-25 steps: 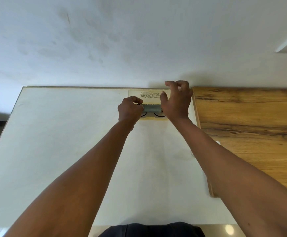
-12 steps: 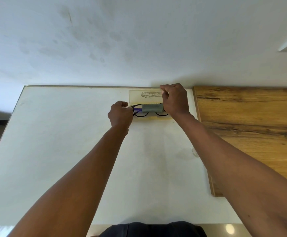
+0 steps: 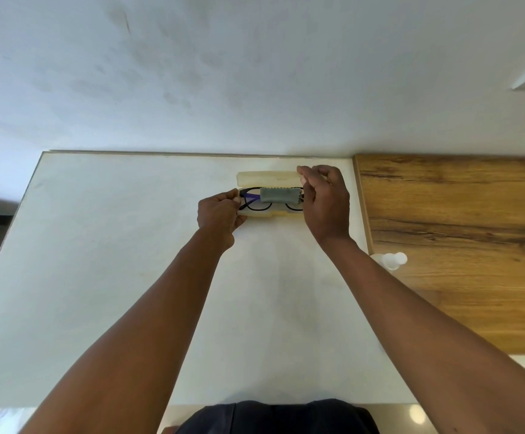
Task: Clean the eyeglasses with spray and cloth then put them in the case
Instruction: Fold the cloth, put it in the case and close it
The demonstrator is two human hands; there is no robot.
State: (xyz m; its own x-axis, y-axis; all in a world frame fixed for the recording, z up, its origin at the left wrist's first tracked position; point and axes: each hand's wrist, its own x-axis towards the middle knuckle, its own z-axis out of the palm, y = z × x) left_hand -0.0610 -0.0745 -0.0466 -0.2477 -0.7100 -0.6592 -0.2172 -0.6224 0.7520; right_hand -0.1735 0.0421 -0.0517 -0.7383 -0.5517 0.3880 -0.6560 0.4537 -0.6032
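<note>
Nearest you, both bare forearms reach out over the white table. Just right of your right forearm, a clear spray bottle lies where the white top meets a wooden panel, well short of your fingers. Further out, your left hand has its fingers curled round the left end of the cream case, thumb on the near edge. Between your 2 hands the eyeglasses lie inside the case tray, black rims toward you and a purple temple just beside your left fingertips. A folded grey cloth rests on top of them, its zigzag edge touching your right fingers. Your right hand has its fingers bent, thumb and forefinger pinching the right end of the raised lid, which stands beyond the tray, just short of the wall.
</note>
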